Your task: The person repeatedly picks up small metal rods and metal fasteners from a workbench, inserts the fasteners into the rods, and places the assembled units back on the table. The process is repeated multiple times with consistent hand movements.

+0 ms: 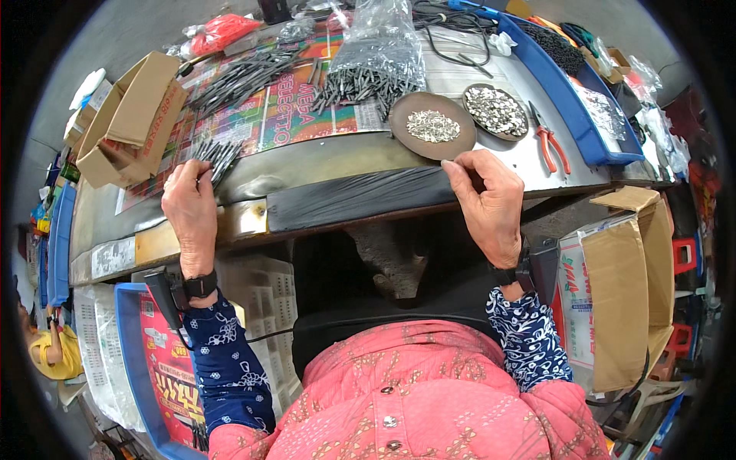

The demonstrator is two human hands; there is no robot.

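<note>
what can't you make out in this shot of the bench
All in the head view:
Left hand: whether it grips any thin rods; the hand itself hides this.
Right hand: anything pinched is hidden by the hand or too small.
Pale bits: exact shapes, too small.
Person in yellow: what they handle, too small near the dark picture edge.

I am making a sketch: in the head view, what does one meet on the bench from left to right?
Cardboard box, small bundle of dark rods, brown dish of pale pieces, smaller dish of mixed pieces, red-handled pliers.
</note>
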